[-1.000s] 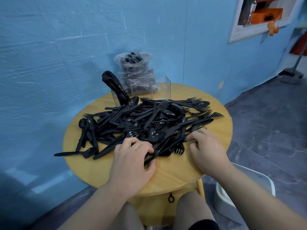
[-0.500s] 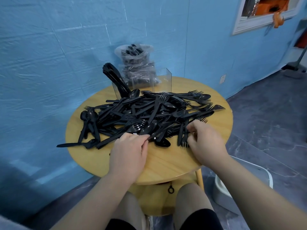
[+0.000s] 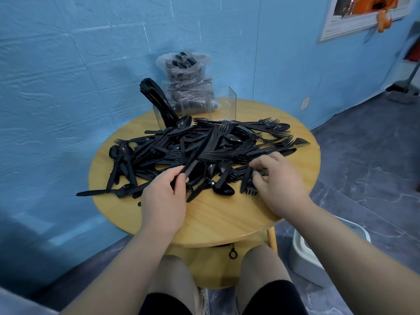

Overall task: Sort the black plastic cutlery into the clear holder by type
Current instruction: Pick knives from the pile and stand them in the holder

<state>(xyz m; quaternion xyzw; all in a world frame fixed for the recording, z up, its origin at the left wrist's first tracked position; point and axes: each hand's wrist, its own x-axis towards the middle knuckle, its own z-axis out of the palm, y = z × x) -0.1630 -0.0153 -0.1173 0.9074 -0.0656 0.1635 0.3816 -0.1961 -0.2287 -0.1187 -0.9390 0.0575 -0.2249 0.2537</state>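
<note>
A big heap of black plastic forks, spoons and knives (image 3: pixel 204 151) covers the round wooden table (image 3: pixel 218 219). Behind it stands the clear holder (image 3: pixel 223 103); its left compartment is stuffed with black cutlery (image 3: pixel 156 98) leaning left, the right compartment looks empty. My left hand (image 3: pixel 164 198) pinches the handle of a black knife (image 3: pixel 200 153) that points up into the heap. My right hand (image 3: pixel 277 178) lies on the heap's near right edge, fingers curled round black handles (image 3: pixel 246 178) lying there.
A clear plastic bag of more black cutlery (image 3: pixel 186 80) leans against the blue wall behind the holder. A white bin (image 3: pixel 318 253) sits on the floor right of the table. My knees are under the table's front edge.
My left hand has closed on a knife handle and lifted it slightly from the heap. My right hand has shifted a little deeper into the pile's right side.
</note>
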